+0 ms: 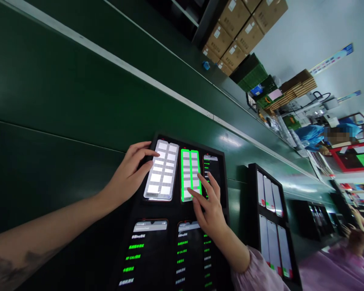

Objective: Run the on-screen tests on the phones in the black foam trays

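A black tray (176,212) holds several phones with lit screens. My left hand (133,171) is at the tray's left edge, fingers apart, with the index fingertip on or just over the white-and-grey grid of the upper left phone (166,167). My right hand (210,204) has its fingers spread, and its index fingertip meets the screen of the upper middle phone (186,165), where green cells border and cross a similar grid. The upper right phone (210,159) is partly hidden by that hand. Lower phones (151,246) show dark screens with green and white text lines.
A second black tray (255,194) with several white-screened phones stands to the right. The green bench (79,89) has a pale rail (157,87) across it. Cardboard boxes (230,28) and green crates (250,72) are stacked beyond. Pink-sleeved hands (356,238) of a co-worker show at far right.
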Motion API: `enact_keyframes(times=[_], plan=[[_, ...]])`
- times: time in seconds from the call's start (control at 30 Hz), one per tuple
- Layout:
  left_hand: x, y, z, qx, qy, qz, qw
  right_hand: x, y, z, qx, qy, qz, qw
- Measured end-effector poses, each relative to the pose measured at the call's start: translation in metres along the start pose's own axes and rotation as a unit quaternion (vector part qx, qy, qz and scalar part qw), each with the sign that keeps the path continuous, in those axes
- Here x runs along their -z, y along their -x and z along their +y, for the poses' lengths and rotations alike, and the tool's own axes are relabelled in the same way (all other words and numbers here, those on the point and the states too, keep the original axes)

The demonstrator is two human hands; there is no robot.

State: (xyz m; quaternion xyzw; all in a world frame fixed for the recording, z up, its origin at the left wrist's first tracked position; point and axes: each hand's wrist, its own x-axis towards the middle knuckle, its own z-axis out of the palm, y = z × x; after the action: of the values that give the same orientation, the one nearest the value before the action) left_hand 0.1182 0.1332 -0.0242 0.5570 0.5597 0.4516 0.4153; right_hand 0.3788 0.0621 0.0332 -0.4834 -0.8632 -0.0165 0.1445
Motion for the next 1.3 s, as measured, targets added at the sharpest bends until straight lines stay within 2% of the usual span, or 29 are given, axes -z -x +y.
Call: enact_keyframes(times=[0.2, 0.37, 0.5, 0.87, 1.1, 1.3], plan=[[0.000, 0.000, 0.000, -0.009, 0.001, 0.000, 1.000, -0.002, -0.008, -0.008, 0.028, -0.020, -0.004, 0.999], [0.001, -0.001, 0.000, 0.000, -0.001, -0.009, 1.000, 0.002, -0.012, -0.002, 0.002, -0.036, -0.052, 0.998], [0.001, -0.001, -0.001, -0.007, -0.006, -0.007, 1.000, -0.002, -0.012, -0.002, 0.011, -0.032, -0.078, 0.996], [0.000, 0.000, 0.000, -0.003, -0.003, -0.009, 1.000, 0.006, 0.001, 0.021, -0.078, 0.009, -0.016, 0.997], [0.000, 0.000, -0.002, -0.008, -0.009, -0.006, 1.000, 0.001, -0.009, 0.019, -0.073, -0.001, -0.023, 0.997], [0.001, -0.002, -0.003, -0.015, -0.009, -0.014, 1.000, -0.007, -0.019, 0.009, -0.039, -0.020, -0.046, 0.998]])
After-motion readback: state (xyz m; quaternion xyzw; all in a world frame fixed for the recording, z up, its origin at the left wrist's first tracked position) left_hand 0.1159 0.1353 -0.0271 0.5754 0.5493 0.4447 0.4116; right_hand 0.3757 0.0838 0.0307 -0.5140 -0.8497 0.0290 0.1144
